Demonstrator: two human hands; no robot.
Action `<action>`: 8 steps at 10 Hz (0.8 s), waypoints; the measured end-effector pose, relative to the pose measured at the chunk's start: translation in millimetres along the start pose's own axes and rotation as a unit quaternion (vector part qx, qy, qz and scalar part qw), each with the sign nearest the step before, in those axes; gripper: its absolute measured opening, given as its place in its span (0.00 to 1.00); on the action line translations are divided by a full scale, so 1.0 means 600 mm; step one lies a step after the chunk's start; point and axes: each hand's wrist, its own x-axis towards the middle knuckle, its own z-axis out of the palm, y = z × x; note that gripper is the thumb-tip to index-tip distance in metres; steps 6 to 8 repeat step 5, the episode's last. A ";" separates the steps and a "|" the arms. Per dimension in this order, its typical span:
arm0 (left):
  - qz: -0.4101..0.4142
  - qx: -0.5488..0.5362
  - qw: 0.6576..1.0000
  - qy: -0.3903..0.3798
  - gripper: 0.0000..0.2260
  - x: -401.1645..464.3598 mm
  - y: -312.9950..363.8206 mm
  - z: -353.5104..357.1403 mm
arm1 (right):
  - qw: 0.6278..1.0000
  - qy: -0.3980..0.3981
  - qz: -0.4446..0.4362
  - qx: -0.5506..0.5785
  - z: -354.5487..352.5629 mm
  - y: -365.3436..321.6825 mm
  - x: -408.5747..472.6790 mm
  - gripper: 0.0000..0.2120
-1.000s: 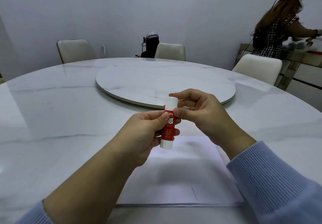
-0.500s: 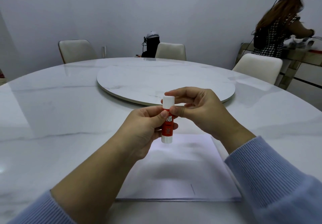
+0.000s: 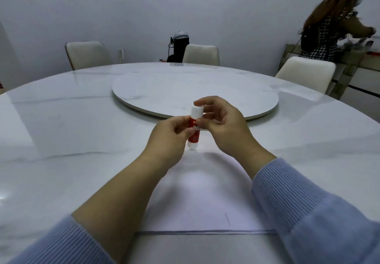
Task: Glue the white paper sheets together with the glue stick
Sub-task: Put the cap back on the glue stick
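- Upright, the glue stick [image 3: 194, 129] stood between both my hands, held above the far edge of the white paper sheets [image 3: 197, 198].
- My left hand [image 3: 168, 138] gripped its red barrel from nine o'clock, thumb across the label.
- My right hand [image 3: 224, 126] pinched the white cap from three o'clock, one fingertip on top; the cap sat closed on the barrel.
- The sheets lay flat on the marble table [image 3: 61, 124] at six o'clock, under my forearms.
- At twelve o'clock lay the round turntable [image 3: 195, 91].
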 end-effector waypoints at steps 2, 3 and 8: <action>-0.016 0.013 1.000 -0.022 0.13 0.005 -0.012 0.000 | 0.999 -0.010 0.008 -0.036 0.004 0.017 0.001 0.21; -0.017 -0.005 0.999 -0.028 0.13 0.006 -0.015 -0.001 | 0.999 -0.011 0.010 -0.034 0.000 0.020 0.002 0.21; -0.026 0.032 0.999 -0.015 0.15 0.010 -0.020 -0.004 | 0.999 -0.021 0.023 -0.016 -0.007 0.019 -0.003 0.27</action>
